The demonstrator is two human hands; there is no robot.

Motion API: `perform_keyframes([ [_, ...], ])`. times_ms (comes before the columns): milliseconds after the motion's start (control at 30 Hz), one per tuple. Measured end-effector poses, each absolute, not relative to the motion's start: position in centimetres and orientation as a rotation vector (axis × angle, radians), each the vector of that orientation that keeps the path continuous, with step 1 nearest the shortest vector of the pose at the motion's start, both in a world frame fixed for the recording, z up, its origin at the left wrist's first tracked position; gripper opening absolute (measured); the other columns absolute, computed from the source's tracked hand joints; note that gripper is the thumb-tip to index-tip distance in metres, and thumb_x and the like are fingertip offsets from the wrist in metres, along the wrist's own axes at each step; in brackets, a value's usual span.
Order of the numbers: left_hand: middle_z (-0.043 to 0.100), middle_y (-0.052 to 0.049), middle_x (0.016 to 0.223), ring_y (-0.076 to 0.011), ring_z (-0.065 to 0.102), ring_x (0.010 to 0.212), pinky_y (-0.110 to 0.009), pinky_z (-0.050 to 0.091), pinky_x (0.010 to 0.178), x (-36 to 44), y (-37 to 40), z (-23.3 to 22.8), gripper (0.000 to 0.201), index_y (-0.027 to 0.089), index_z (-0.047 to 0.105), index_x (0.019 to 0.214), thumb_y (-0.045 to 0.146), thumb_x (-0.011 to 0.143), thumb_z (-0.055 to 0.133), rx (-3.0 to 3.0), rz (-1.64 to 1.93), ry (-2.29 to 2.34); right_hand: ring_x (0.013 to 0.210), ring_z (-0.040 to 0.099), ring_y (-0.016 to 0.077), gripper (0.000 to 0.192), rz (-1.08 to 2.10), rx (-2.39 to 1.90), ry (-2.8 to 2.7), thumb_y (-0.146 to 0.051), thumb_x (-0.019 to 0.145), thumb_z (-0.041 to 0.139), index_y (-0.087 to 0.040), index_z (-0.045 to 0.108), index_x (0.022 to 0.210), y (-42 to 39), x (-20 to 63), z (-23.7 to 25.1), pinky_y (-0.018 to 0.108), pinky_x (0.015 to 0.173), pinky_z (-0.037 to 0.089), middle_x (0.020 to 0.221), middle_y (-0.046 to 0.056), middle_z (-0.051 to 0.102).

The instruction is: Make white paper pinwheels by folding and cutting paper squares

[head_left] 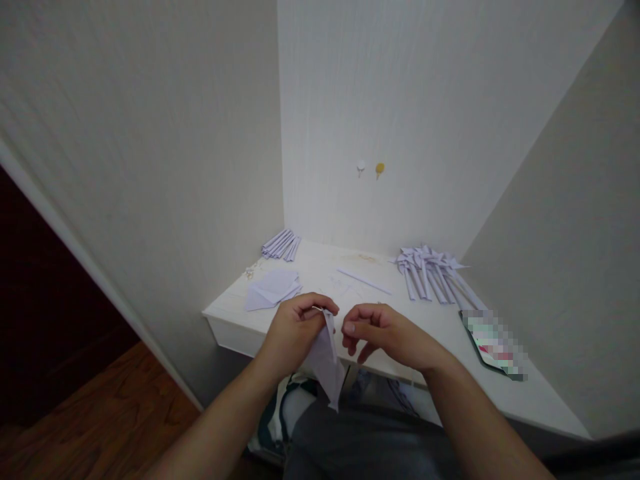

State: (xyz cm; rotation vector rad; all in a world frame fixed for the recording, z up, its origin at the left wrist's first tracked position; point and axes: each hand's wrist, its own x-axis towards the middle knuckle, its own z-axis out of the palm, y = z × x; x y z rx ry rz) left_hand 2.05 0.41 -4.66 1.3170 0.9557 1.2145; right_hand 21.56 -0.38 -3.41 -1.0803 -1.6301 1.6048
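In front of the table's front edge, my left hand [297, 330] is closed on a white sheet of paper [327, 370] with folded edges, which hangs down over my lap. Its top corner sits between my thumb and fingers. Just to the right, my right hand [383, 330] is apart from that sheet, thumb and forefinger pinched together and the other fingers curled loosely. Whatever the pinch holds, if anything, is too small to make out. Behind my left hand lies a stack of flat white paper pieces [273, 288]. A thin rolled paper stick [364, 281] lies on the tabletop beyond both hands.
Several rolled paper sticks [281, 245] lie at the back left, with small bits [250, 272] near them. Paper pinwheels [427, 270] on sticks are piled at the back right. A phone [493, 343] rests on the white table [530, 400]. Walls enclose the table.
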Motion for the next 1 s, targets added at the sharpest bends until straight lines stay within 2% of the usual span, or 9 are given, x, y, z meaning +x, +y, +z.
perform_keyframes([
  [100, 0.070, -0.002, 0.079, -0.0098, 0.053, 0.053, -0.020, 0.035, 0.047, 2.7, 0.8, -5.2, 0.024, 0.017, 0.073, 0.087, 0.019, 0.065, 0.064, 1.236, 1.362, 0.962, 0.077, 0.066, 0.0172, 0.043, 1.617, -1.070, -1.654, -0.058, 0.075, 0.077, -0.017, 0.071, 0.090, -0.2, 20.8, -4.1, 0.026, 0.059, 0.052, 0.085, 0.005, 0.070],
  [200, 0.068, -0.001, 0.083, -0.0088, 0.052, 0.052, -0.020, 0.035, 0.046, 3.1, 1.2, -5.5, 0.032, 0.018, 0.070, 0.096, 0.020, 0.065, 0.068, 1.161, 1.425, 0.895, 0.076, 0.064, 0.0159, 0.046, 1.632, -1.067, -1.632, -0.061, 0.073, 0.077, -0.018, 0.072, 0.089, 0.1, 20.1, -4.8, 0.026, 0.061, 0.051, 0.088, 0.004, 0.070],
  [467, 0.063, 0.000, 0.088, -0.0064, 0.050, 0.051, -0.019, 0.035, 0.046, 2.9, 2.1, -6.1, 0.037, 0.018, 0.067, 0.101, 0.019, 0.064, 0.068, 1.124, 1.472, 0.920, 0.058, 0.052, 0.0108, 0.043, 1.626, -1.095, -1.518, -0.057, 0.070, 0.080, -0.018, 0.064, 0.077, 0.5, 19.9, -5.7, 0.024, 0.056, 0.039, 0.067, -0.003, 0.060],
  [600, 0.065, -0.001, 0.088, -0.0121, 0.060, 0.065, -0.020, 0.044, 0.053, 2.3, 2.0, -5.5, 0.039, 0.020, 0.067, 0.104, 0.020, 0.065, 0.066, 1.032, 1.428, 0.943, 0.053, 0.043, 0.0091, 0.042, 1.524, -1.075, -1.510, -0.055, 0.070, 0.081, -0.018, 0.062, 0.074, 0.7, 20.0, -5.7, 0.024, 0.052, 0.029, 0.061, -0.005, 0.055],
  [700, 0.066, -0.001, 0.085, -0.0169, 0.064, 0.075, -0.023, 0.050, 0.056, 1.9, 1.9, -5.0, 0.037, 0.021, 0.067, 0.104, 0.033, 0.070, 0.070, 0.976, 1.398, 0.949, 0.053, 0.043, 0.0098, 0.042, 1.476, -1.078, -1.522, -0.056, 0.070, 0.081, -0.018, 0.062, 0.072, 0.8, 19.9, -5.7, 0.024, 0.052, 0.027, 0.060, -0.005, 0.055],
  [800, 0.063, 0.002, 0.076, -0.0145, 0.060, 0.066, -0.022, 0.047, 0.052, 1.8, 2.1, -5.0, 0.043, 0.020, 0.068, 0.101, 0.039, 0.064, 0.080, 1.075, 1.363, 0.976, 0.054, 0.043, 0.0106, 0.042, 1.423, -1.098, -1.556, -0.056, 0.069, 0.081, -0.019, 0.062, 0.070, 0.8, 20.0, -5.7, 0.025, 0.052, 0.028, 0.061, -0.005, 0.055],
  [1000, 0.060, 0.003, 0.068, -0.0108, 0.055, 0.057, -0.022, 0.044, 0.052, 1.9, 3.0, -5.6, 0.037, 0.016, 0.069, 0.087, 0.032, 0.057, 0.084, 1.153, 1.361, 0.904, 0.057, 0.044, 0.0119, 0.037, 1.348, -1.110, -1.663, -0.053, 0.074, 0.078, -0.018, 0.068, 0.072, 1.0, 20.3, -5.9, 0.026, 0.054, 0.033, 0.061, -0.003, 0.054],
])
